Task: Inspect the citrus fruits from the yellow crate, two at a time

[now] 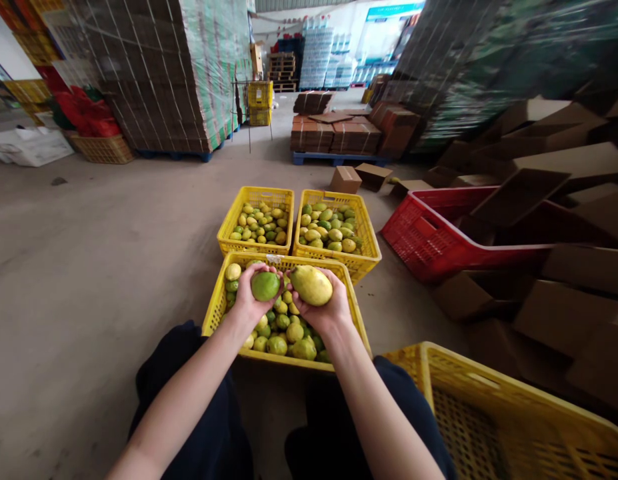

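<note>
I watch remotely: the left hand (245,294) grasps a green fruit (265,287), the right hand (337,305) a larger yellow fruit (311,285), above the yellow fruit-filled front crate (216,309)

Bundled cardboard (313,135) lies stacked on a blue pallet (329,159).

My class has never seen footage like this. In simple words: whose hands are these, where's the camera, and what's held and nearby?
There is no machine here: these are a person's bare hands, filmed by a camera worn on their head, facing forward and down. The left hand holds a green fruit; the right hand holds a larger yellow fruit. Below them, a yellow crate of similar fruits stands on the floor. Beyond it are a left crate and a right crate, also holding fruits.
</note>
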`<move>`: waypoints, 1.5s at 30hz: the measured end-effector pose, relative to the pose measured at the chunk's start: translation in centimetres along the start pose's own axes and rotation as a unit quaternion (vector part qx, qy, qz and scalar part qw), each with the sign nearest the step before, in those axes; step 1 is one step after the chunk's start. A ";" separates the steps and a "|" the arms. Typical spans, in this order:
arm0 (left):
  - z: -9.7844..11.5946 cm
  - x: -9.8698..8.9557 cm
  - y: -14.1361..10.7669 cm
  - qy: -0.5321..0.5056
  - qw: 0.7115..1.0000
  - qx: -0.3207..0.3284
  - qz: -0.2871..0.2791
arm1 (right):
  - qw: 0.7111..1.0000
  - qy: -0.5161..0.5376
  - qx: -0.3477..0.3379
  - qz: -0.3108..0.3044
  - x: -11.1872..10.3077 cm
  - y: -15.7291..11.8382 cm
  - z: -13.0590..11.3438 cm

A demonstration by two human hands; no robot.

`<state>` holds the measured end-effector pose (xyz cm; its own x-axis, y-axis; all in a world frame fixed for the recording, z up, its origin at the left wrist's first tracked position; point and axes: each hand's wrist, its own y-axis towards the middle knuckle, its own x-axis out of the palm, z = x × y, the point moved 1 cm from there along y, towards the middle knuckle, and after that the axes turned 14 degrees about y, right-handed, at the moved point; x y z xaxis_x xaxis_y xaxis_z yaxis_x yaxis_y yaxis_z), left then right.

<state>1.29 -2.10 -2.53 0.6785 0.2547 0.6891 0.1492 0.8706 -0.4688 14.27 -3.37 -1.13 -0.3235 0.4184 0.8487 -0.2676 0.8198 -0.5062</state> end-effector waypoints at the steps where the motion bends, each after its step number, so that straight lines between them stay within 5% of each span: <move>1: 0.0 0.0 0.0 0.000 1.000 -0.001 0.001 | 1.000 -0.002 0.000 -0.001 0.0 0.0 0.0; 27: 0.0 0.0 -0.1 -0.008 1.000 -0.020 0.009 | 1.000 -0.004 -0.002 0.009 0.0 -0.1 0.0; 35: -0.3 -0.7 0.6 -0.046 0.998 -0.030 -0.004 | 0.996 0.038 -0.074 0.018 -0.4 0.5 0.1; 45: -0.5 -0.7 1.0 -0.032 0.999 -0.030 0.029 | 0.995 0.065 -0.075 -0.015 -0.2 0.4 0.2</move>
<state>1.37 -1.59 -3.74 0.6404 0.3312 0.6930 0.1555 0.8276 -0.5393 14.08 -3.24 -1.52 -0.1950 0.4322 0.8804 -0.1330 0.8777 -0.4603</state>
